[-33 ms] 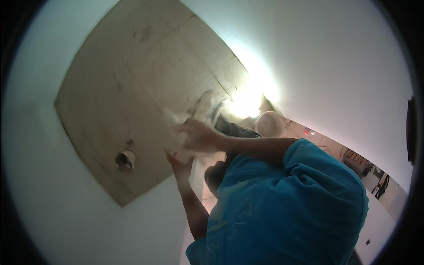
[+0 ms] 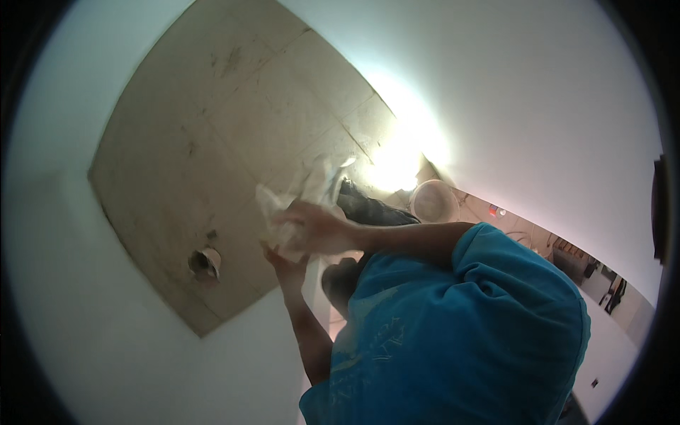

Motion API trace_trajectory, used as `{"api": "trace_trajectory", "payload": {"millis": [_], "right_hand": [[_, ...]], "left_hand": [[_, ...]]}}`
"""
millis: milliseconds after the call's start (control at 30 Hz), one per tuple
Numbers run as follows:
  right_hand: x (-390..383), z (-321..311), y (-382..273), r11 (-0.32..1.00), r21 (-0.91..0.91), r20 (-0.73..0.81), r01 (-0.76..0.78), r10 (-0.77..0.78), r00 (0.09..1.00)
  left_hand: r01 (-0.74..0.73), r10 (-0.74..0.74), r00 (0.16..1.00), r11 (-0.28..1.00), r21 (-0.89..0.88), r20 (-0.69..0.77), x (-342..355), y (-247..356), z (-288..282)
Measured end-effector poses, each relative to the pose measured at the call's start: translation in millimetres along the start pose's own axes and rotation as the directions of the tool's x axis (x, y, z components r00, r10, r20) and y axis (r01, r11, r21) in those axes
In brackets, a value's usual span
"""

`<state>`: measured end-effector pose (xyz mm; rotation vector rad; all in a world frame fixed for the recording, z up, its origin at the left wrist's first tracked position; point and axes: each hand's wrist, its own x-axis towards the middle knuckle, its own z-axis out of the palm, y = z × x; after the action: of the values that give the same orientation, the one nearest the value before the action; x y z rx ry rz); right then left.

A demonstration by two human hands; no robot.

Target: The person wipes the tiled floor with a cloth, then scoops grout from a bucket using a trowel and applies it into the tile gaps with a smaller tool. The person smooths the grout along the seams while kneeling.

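Observation:
A thin, whitish, see-through sheet (image 2: pixel 267 201), smeared by motion, shows at the fingers of my right hand (image 2: pixel 312 225). That hand is blurred but looks closed on the sheet; its exact kind cannot be made out. Just below it, my left hand (image 2: pixel 285 263) has its thumb and fingers apart, close under the pale material. Whether the left fingers touch the sheet is unclear. Beyond the right hand, a greyish blurred shape, perhaps a shoe, lies at the end of a dark trouser leg (image 2: pixel 375 210).
A pale round bucket (image 2: pixel 433 202) stands beside a glaring lamp (image 2: pixel 397 166). Tilted on the smudged tile floor (image 2: pixel 212 142) is a whitish cup-like container (image 2: pixel 207 263). White walls (image 2: pixel 538 92) rise on both sides. Assorted items (image 2: pixel 595 269) sit farther off at the right.
My two hands have come a little closer together, and the whitish sheet shows more clearly between them. The view has shifted slightly, so the floor and the cup-like container sit a little differently.

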<state>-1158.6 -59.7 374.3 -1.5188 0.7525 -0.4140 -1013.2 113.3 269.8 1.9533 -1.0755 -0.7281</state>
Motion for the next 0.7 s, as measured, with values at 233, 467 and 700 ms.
{"api": "trace_trajectory", "payload": {"millis": [233, 467, 700], "right_hand": [[77, -60, -77, 0.972, 0.235, -0.043, -0.004, 0.014, 0.999], [151, -88, 30, 0.963, 0.143, -0.577, -0.229, 0.269, 0.771], [214, -36, 114, 0.820, 0.384, -0.850, -0.425, 0.494, 0.186]], "left_hand": [[0.170, -0.183, 0.982, 0.968, -0.183, -0.054, 169, -19, -56], [0.262, -0.200, 0.961, 0.879, -0.399, 0.191, 371, -10, -78], [-0.278, 0.192, 0.686, 0.961, 0.009, 0.702, 551, -47, -33]]}}
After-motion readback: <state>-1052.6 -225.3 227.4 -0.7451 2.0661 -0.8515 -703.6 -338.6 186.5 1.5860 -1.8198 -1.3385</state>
